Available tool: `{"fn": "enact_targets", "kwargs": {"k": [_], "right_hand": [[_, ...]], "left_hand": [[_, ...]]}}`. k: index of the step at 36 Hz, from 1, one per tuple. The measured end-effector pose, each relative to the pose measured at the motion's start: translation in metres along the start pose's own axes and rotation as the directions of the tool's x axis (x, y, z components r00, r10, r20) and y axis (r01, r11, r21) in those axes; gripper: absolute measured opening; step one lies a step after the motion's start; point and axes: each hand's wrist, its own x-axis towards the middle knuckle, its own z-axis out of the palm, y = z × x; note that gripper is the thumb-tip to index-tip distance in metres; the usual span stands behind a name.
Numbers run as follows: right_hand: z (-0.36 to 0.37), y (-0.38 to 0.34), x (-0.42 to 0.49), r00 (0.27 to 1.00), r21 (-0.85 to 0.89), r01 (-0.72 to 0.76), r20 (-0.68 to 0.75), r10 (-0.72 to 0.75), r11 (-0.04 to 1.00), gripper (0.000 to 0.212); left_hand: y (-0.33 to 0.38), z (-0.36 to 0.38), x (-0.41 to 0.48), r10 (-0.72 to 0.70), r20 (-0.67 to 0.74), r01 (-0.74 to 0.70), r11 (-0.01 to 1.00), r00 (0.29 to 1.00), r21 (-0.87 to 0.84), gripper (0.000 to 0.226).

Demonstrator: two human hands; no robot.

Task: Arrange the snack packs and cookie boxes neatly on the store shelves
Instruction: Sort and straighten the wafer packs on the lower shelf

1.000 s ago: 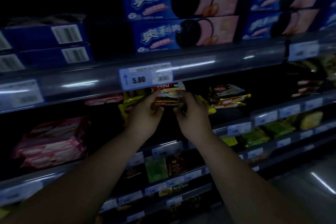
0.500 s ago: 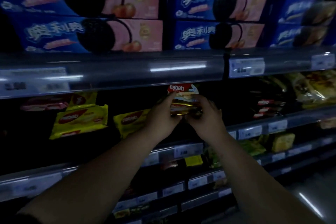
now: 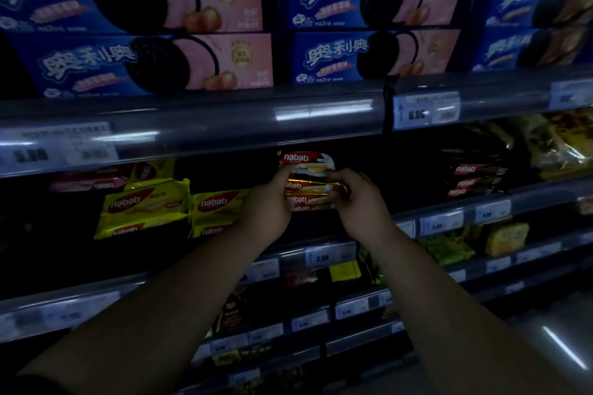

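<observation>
Both hands hold a small stack of red and gold Nabati wafer packs (image 3: 308, 184) in front of the second shelf. My left hand (image 3: 268, 205) grips the stack's left side. My right hand (image 3: 361, 202) grips its right side, fingers over the top packs. One red pack stands upright at the top of the stack. Yellow Nabati packs (image 3: 144, 207) lie on the same shelf to the left, and dark Nabati packs (image 3: 471, 179) to the right. Blue and pink cookie boxes (image 3: 179, 64) fill the shelf above.
A shelf rail with price tags (image 3: 425, 112) runs just above the hands. Lower shelves hold green and yellow snack packs (image 3: 505, 236) and more price tags. The floor (image 3: 552, 340) shows at the lower right. The scene is dim.
The view has shifted right along the shelves; the cookie boxes and yellow packs slid left in the frame. Both hands keep their hold on the wafer stack, level with the second shelf.
</observation>
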Motion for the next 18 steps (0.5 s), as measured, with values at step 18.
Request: {"fn": "enact_targets", "kwargs": {"k": [18], "right_hand": [[-0.054, 0.030, -0.020, 0.999, -0.092, 0.006, -0.042, -0.010, 0.996, 0.031]], "left_hand": [[0.048, 0.047, -0.013, 0.130, -0.085, -0.132, 0.991, 0.988, -0.016, 0.079]]}}
